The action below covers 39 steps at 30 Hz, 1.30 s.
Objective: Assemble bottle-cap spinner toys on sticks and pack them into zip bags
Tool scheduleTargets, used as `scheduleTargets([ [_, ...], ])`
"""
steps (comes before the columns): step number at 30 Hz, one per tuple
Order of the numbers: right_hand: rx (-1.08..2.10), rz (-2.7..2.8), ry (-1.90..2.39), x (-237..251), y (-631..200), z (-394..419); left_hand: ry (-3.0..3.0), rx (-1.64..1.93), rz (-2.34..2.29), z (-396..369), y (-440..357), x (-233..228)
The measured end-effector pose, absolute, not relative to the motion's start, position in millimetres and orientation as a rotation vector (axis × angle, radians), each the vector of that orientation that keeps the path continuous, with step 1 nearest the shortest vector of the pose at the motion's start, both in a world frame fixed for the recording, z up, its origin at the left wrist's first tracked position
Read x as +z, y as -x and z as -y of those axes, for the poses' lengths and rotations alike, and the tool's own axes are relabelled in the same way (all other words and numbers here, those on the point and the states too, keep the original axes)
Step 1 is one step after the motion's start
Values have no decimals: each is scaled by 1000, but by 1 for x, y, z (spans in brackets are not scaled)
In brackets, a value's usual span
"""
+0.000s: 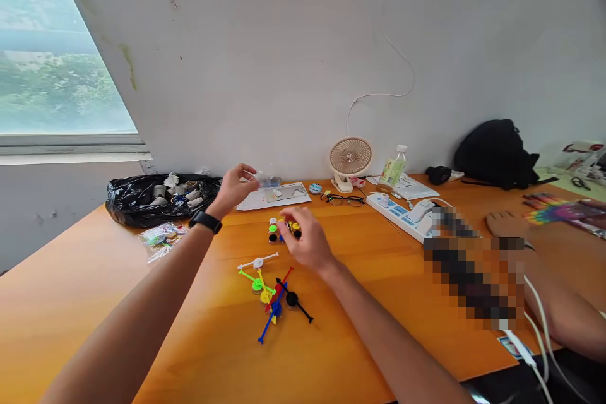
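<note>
My left hand (235, 188) is raised over the back of the table, a dark band on its wrist. Its fingers are curved and apart, next to a crumpled clear plastic wrapper (269, 182). My right hand (307, 240) hovers at a cluster of small round pieces (273, 229) in white, green, black, yellow and blue, partly covering them. Its thumb and fingers look apart; nothing shows between them. Nearer me lie several arrow-shaped spinners: a white spinner (258, 262), a green spinner (257, 285), a blue spinner (276, 309) and a black spinner (292, 298), with yellow and red ones overlapping.
A black bag of scraps (137, 202) and a clear packet (163, 237) lie left. Behind are papers (250, 202), glasses (343, 199), a fan (350, 156) and a bottle (394, 167). A power strip (395, 214) and another person's arm (558, 290) are right.
</note>
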State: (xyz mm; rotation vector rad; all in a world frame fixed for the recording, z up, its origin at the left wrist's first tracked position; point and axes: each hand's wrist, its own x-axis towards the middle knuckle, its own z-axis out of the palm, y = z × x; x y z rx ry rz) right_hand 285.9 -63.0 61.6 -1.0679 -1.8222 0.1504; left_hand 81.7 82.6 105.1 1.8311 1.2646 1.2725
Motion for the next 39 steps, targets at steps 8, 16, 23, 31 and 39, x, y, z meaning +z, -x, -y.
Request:
scheduleTargets([
  [8,429,1392,1244,115,-319,33,-1863,856,-705,2,-43,154],
  [16,1097,1627,1037,164,-334,11,-1944,1048,-876,-2,-37,161],
  [23,972,1645,955,168,-334,-3,-1799,1071,-879,-12,-16,154],
  [31,1144,1471,1009,164,-323,1,-1679,1051,-762,-21,-20,144],
  [39,1167,1589,975,164,-326,2,-1727,1229,-798,-25,-7,147],
])
